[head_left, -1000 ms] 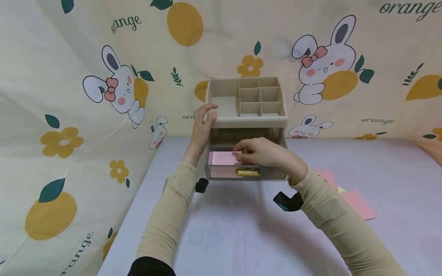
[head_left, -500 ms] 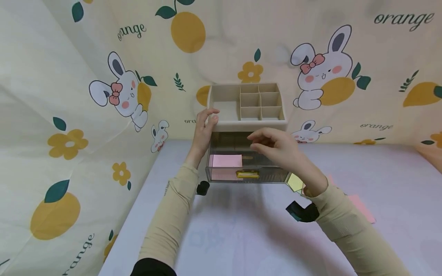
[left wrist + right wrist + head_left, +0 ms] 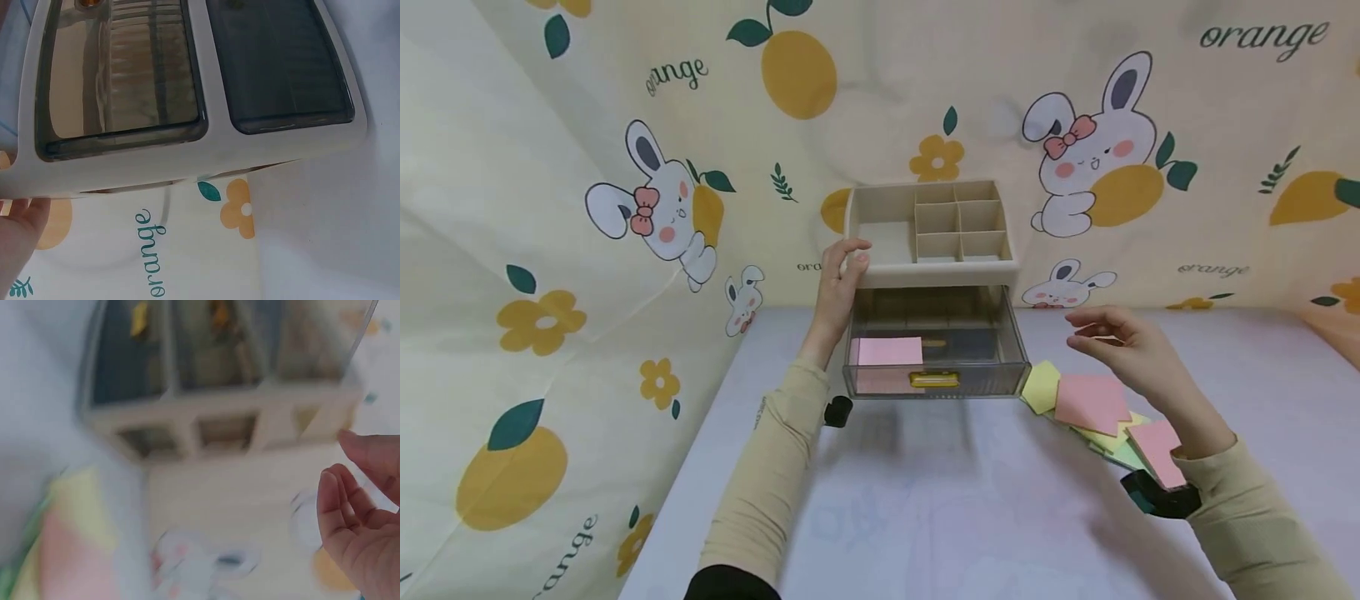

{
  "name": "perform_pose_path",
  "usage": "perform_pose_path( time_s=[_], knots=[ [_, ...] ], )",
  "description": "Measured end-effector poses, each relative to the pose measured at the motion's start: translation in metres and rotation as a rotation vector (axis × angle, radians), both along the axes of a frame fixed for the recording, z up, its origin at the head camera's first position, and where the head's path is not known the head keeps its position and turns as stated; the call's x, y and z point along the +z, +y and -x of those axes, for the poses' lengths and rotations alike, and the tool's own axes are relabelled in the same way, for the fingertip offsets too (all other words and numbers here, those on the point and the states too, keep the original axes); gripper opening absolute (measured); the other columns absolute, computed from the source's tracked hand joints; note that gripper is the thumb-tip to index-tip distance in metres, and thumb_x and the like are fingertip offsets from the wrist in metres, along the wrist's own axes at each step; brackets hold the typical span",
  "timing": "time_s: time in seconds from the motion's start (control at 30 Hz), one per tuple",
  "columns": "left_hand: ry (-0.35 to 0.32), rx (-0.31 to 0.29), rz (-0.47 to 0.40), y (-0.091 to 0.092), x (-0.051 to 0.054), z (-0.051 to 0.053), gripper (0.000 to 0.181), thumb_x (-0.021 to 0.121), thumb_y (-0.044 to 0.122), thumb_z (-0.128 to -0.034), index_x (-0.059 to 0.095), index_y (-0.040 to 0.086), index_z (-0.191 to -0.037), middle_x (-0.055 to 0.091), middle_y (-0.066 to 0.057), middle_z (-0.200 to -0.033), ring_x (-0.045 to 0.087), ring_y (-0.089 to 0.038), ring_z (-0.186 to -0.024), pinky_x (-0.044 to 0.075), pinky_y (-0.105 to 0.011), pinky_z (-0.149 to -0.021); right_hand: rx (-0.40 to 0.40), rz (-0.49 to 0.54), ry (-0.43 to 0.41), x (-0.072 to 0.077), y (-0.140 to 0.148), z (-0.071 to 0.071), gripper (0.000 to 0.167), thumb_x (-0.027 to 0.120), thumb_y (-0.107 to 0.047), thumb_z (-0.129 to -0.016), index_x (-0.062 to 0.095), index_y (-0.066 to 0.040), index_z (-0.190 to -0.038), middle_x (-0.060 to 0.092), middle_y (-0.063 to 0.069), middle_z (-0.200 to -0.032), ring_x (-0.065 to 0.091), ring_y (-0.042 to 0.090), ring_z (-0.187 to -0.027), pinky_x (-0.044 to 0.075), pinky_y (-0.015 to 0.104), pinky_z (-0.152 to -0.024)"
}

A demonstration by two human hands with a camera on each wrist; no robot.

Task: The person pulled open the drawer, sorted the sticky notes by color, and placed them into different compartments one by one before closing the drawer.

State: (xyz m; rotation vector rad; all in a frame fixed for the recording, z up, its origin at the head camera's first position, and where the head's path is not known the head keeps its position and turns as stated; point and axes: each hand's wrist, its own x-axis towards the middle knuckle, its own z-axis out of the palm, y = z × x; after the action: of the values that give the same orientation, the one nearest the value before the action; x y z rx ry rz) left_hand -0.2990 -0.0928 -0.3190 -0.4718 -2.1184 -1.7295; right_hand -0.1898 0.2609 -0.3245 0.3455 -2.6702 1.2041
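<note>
A cream desktop drawer organizer (image 3: 934,275) stands by the back wall with one clear drawer (image 3: 977,379) pulled out. Inside that drawer, on the left, lies a pink pad of sticky notes (image 3: 889,352). My left hand (image 3: 835,287) grips the organizer's upper left edge, fingers over the rim; its fingers also show against the side wall in the left wrist view. In the air right of the organizer, my right hand (image 3: 1123,346) holds nothing, its fingers loosely bent. Below it, pink, yellow and green sticky notes (image 3: 1090,404) lie in an overlapping pile on the table.
The organizer's top tray (image 3: 883,242) has one wide compartment and several small ones. A gold handle (image 3: 934,379) sits on the drawer front. Behind rises a wall cloth (image 3: 880,108) printed with rabbits and oranges. The table (image 3: 940,500) is pale.
My right hand has left the pink pad in the drawer, risen and moved right, to above the sticky notes. The pad stays in the drawer. My left hand keeps its hold.
</note>
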Motion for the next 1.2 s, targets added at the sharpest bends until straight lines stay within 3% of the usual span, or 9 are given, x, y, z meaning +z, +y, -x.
perform_pose_path(
  time_s=[0.1,0.17,0.27,0.37,0.4,0.53,0.73,0.9,1.2],
  knots=[
    [0.005,-0.006,-0.007,-0.001,-0.001,0.000,0.031,0.046,0.025,-0.0923,0.055,0.007,-0.117,0.039,-0.009,-0.134,0.033,-0.019,-0.128,0.022,-0.044,-0.110,-0.047,-0.070,-0.006,-0.017,0.020,0.004,0.035,0.060,-0.023,-0.089,0.056,-0.005,-0.119,0.059,-0.012,-0.101,0.049,-0.017,-0.082,0.044,0.011,-0.068],
    [0.007,-0.015,-0.011,-0.001,-0.001,0.000,0.031,0.046,0.024,-0.0924,0.055,0.006,-0.117,0.039,-0.010,-0.134,0.032,-0.019,-0.128,0.021,-0.044,-0.111,-0.068,-0.123,-0.023,-0.029,0.031,0.005,0.037,0.060,-0.023,-0.090,0.055,-0.003,-0.120,0.062,0.002,-0.105,0.051,-0.012,-0.085,0.044,0.014,-0.069],
    [-0.004,-0.015,-0.008,-0.001,-0.002,-0.001,0.032,0.045,0.026,-0.0919,0.054,0.007,-0.117,0.038,-0.009,-0.134,0.032,-0.019,-0.129,0.020,-0.045,-0.111,-0.065,-0.189,-0.092,-0.044,0.042,0.009,0.041,0.059,-0.022,-0.090,0.052,0.001,-0.123,0.058,0.023,-0.115,0.061,0.014,-0.094,0.050,0.030,-0.076],
    [-0.013,-0.006,0.000,0.000,-0.002,-0.002,0.034,0.045,0.029,-0.0910,0.054,0.009,-0.117,0.037,-0.008,-0.135,0.031,-0.019,-0.128,0.021,-0.046,-0.111,-0.025,-0.234,-0.202,-0.055,0.049,0.013,0.048,0.058,-0.023,-0.090,0.047,0.006,-0.127,0.052,0.031,-0.122,0.054,0.044,-0.106,0.048,0.049,-0.080],
    [-0.010,-0.002,0.000,0.000,-0.002,-0.002,0.034,0.045,0.029,-0.0907,0.054,0.009,-0.117,0.037,-0.008,-0.135,0.032,-0.019,-0.128,0.021,-0.046,-0.110,-0.015,-0.252,-0.241,-0.059,0.052,0.016,0.050,0.058,-0.024,-0.090,0.046,0.007,-0.128,0.051,0.032,-0.123,0.052,0.046,-0.107,0.047,0.052,-0.081],
    [0.010,0.002,-0.004,0.000,-0.001,0.000,0.034,0.046,0.029,-0.0904,0.055,0.008,-0.116,0.038,-0.009,-0.134,0.033,-0.020,-0.127,0.021,-0.046,-0.110,0.002,-0.301,-0.345,-0.070,0.059,0.022,0.056,0.059,-0.027,-0.089,0.044,0.009,-0.129,0.046,0.035,-0.124,0.050,0.046,-0.105,0.048,0.049,-0.077],
    [0.010,0.002,-0.001,0.000,-0.001,0.000,0.035,0.046,0.029,-0.0908,0.055,0.007,-0.116,0.039,-0.009,-0.134,0.033,-0.019,-0.128,0.021,-0.044,-0.111,-0.001,-0.380,-0.389,-0.084,0.067,0.024,0.059,0.063,-0.027,-0.084,0.047,0.013,-0.124,0.048,0.036,-0.117,0.053,0.044,-0.099,0.049,0.046,-0.074],
    [0.013,0.005,0.005,0.000,-0.001,-0.001,0.035,0.045,0.029,-0.0907,0.055,0.007,-0.116,0.039,-0.010,-0.134,0.033,-0.020,-0.128,0.021,-0.045,-0.111,0.006,-0.408,-0.451,-0.087,0.071,0.023,0.068,0.067,-0.034,-0.080,0.046,0.015,-0.123,0.047,0.035,-0.112,0.049,0.043,-0.097,0.047,0.046,-0.074],
    [0.010,0.005,0.003,0.000,-0.002,0.000,0.035,0.045,0.030,-0.0905,0.055,0.008,-0.116,0.039,-0.009,-0.134,0.032,-0.020,-0.129,0.020,-0.045,-0.111,-0.048,-0.365,-0.495,-0.086,0.071,0.020,0.061,0.064,-0.030,-0.083,0.047,0.012,-0.123,0.051,0.033,-0.110,0.047,0.038,-0.092,0.044,0.045,-0.074]
  ],
)
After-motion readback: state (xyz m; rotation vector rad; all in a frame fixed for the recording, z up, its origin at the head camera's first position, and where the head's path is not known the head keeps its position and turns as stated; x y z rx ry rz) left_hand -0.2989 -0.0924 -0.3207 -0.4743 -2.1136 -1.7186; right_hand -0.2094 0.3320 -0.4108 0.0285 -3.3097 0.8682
